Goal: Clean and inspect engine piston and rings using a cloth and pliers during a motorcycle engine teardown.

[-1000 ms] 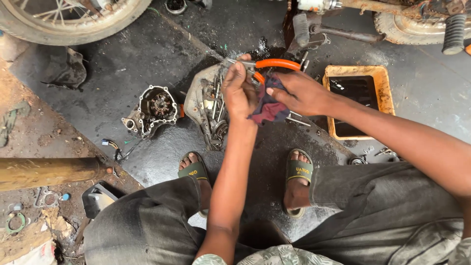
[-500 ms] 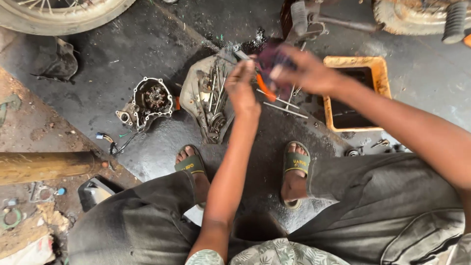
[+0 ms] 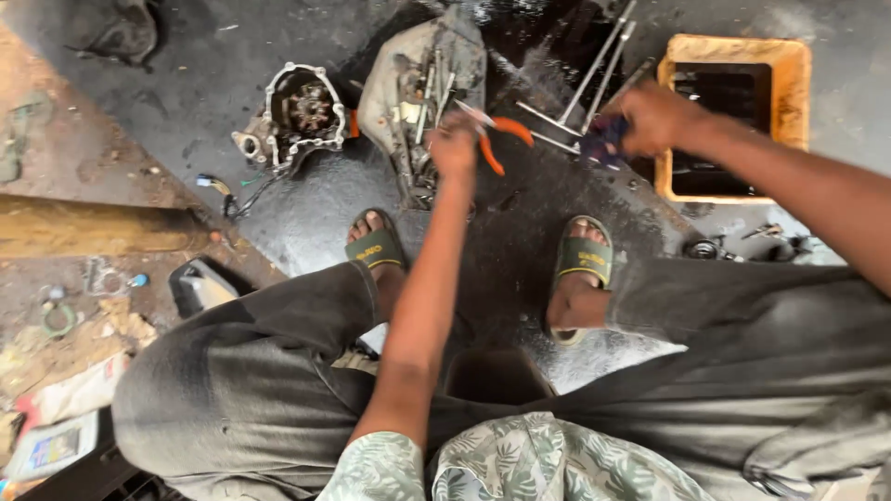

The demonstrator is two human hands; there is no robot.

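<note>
Dark, oily floor (image 3: 278, 213) all around, wet and shiny. Up at the right, a big orange tray (image 3: 733, 51), black inside. Near the middle, a grey metal cover (image 3: 380, 93) full of small tools, with a round engine part (image 3: 302, 107) just beside it. Looks like a wiping and sorting step, both hands busy. Left hand (image 3: 455, 148) curled shut around pliers (image 3: 506, 139) with orange handles, held just over the floor, beside the grey metal cover. Right hand (image 3: 654, 116) with fingers pinching a dark blue rag (image 3: 603, 144) near the orange tray. Probably calls for a firm, steady hold next, among so much slippery grease.
</note>
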